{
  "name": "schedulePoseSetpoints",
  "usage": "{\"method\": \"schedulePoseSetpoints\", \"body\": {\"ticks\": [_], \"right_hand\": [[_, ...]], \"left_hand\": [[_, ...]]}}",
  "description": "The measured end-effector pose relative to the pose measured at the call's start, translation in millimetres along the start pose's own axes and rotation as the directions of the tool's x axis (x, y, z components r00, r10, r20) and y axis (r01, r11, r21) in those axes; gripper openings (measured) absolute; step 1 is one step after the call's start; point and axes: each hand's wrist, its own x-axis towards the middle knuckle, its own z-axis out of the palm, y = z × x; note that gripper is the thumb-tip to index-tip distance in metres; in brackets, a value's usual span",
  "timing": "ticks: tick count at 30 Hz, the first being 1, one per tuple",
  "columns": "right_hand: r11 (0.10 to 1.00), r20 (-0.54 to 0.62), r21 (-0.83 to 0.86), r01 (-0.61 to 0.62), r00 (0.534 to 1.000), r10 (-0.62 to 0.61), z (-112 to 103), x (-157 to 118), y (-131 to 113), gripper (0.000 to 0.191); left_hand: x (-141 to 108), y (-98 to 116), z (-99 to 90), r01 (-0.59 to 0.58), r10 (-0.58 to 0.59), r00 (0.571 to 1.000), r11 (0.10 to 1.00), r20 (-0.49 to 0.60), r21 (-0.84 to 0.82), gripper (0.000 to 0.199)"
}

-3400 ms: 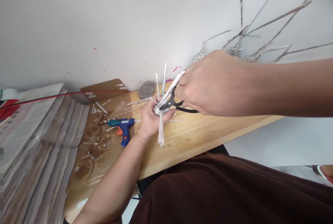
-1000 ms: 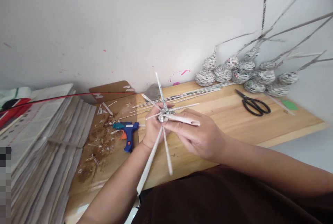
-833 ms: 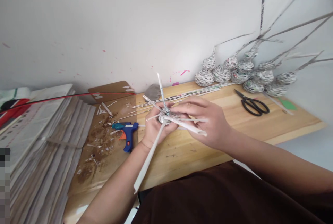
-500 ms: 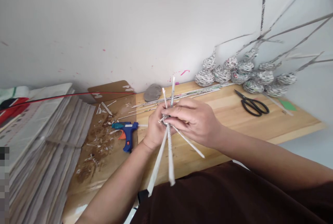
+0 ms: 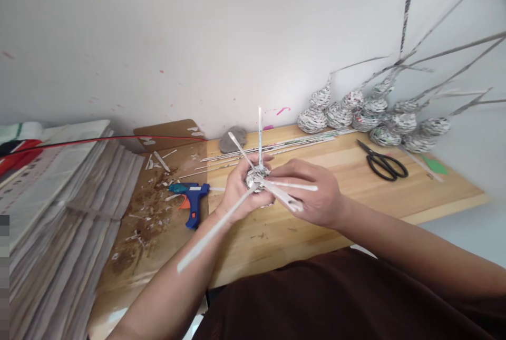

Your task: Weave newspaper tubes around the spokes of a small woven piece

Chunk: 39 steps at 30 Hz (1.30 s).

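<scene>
My left hand (image 5: 237,192) is wrapped round a small woven newspaper gourd (image 5: 256,177), holding it above the wooden table. Several rolled paper strips stick out from the top of the piece: one paper strip (image 5: 260,134) points up, and a longer paper strip (image 5: 215,230) lies across toward my left wrist. My right hand (image 5: 310,192) is closed at the gourd's right side, with its fingertips on a paper strip (image 5: 282,196) there. Part of the gourd is hidden by my fingers.
Finished woven gourds (image 5: 312,119) stand along the wall at right. Black scissors (image 5: 381,161) lie before them. Long paper rods (image 5: 272,147) rest at the back, near a grey lump (image 5: 232,141). A blue glue gun (image 5: 193,197) and a newspaper stack (image 5: 87,219) are at left.
The woven piece has turned in my left hand, showing its rounded top. My right hand has shifted slightly right and down, and the strips have swung to new angles.
</scene>
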Motion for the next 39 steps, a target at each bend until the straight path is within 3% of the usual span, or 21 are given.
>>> {"method": "schedulePoseSetpoints", "body": {"ticks": [4, 7, 9, 11, 15, 18, 22, 24, 26, 31, 36, 39], "right_hand": [[0.984, 0.263, -0.026, 0.175, 0.951, -0.163, -12, 10, 5, 0.027], [0.985, 0.386, -0.003, 0.174, 0.909, -0.159, -23, 20, 5, 0.03], [0.997, 0.465, 0.06, 0.041, 0.883, -0.064, -29, 26, 5, 0.025], [0.959, 0.543, 0.2, -0.2, 0.838, 0.061, -33, 31, 6, 0.017], [0.657, 0.709, 0.423, -0.625, 0.679, 0.19, -35, 42, 11, 0.013], [0.529, 0.805, 0.405, -0.746, 0.565, 0.179, -36, 54, 14, 0.011], [0.643, 0.877, 0.225, -0.732, 0.439, 0.194, -43, 71, 19, 0.014], [0.733, 0.858, 0.118, -0.67, 0.441, 0.265, -47, 77, 18, 0.015], [0.825, 0.826, 0.039, -0.564, 0.483, 0.291, -51, 81, 15, 0.015], [0.956, 0.787, -0.038, -0.291, 0.58, 0.208, -54, 86, 4, 0.027], [0.944, 0.821, 0.045, -0.326, 0.551, 0.151, -55, 89, 16, 0.023], [0.917, 0.734, 0.082, -0.391, 0.646, 0.209, -54, 89, 24, 0.03]], "left_hand": [[2, -1, -3.3, 0.046, -0.042, 0.994, 0.998, 0.098, -0.035, 0.065], [3, -5, -5.4, 0.011, -0.017, 0.986, 0.999, 0.169, 0.042, 0.066], [2, -8, -6.0, -0.027, 0.005, 0.983, 0.993, 0.185, 0.113, 0.066], [1, -9, -5.4, -0.04, 0.009, 0.983, 0.986, 0.185, 0.164, 0.064], [-1, -3, -1.1, 0.037, -0.075, 0.969, 0.986, 0.234, 0.164, 0.046], [0, 3, 1.7, 0.139, -0.155, 0.923, 0.988, 0.352, 0.07, 0.033], [3, 6, -0.4, 0.101, -0.118, 0.911, 0.993, 0.396, 0.063, 0.037], [4, 5, -2.5, 0.05, -0.091, 0.923, 0.992, 0.375, 0.119, 0.046], [4, 4, -3.4, 0.038, -0.093, 0.931, 0.987, 0.354, 0.159, 0.053], [2, 6, -0.6, 0.087, -0.135, 0.935, 0.984, 0.327, 0.156, 0.051], [1, 9, 0.5, 0.095, -0.133, 0.929, 0.988, 0.346, 0.124, 0.047], [0, 9, 1.0, 0.035, -0.08, 0.94, 0.99, 0.331, 0.14, 0.048]]}}
